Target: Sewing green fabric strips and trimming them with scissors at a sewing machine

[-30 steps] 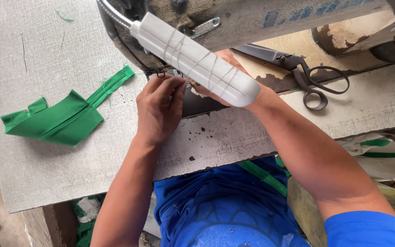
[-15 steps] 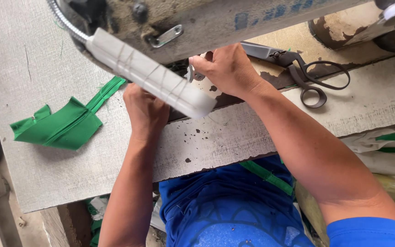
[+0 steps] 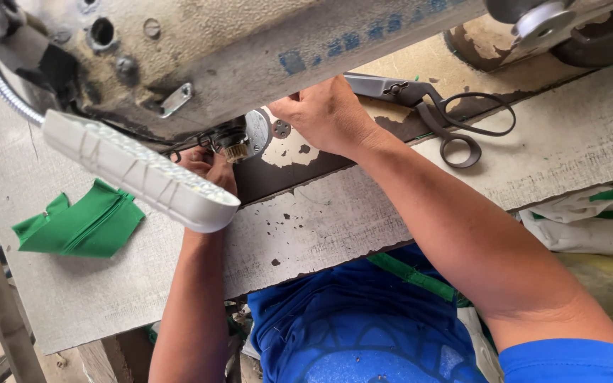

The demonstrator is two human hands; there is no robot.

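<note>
The right hand (image 3: 328, 117) has moved up from the needle area and now rests on the sewing machine (image 3: 250, 50) arm, grip loose and empty. The left hand (image 3: 211, 167) stays under the LED lamp (image 3: 140, 170); I cannot tell its grip. The green fabric (image 3: 79, 223) lies apart on the desk (image 3: 321, 227), unsewn.

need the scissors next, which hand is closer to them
Right. The right hand rests on the table just left of the scissors, near the blades. The left hand is farther off, under the lamp by the needle area.
</note>
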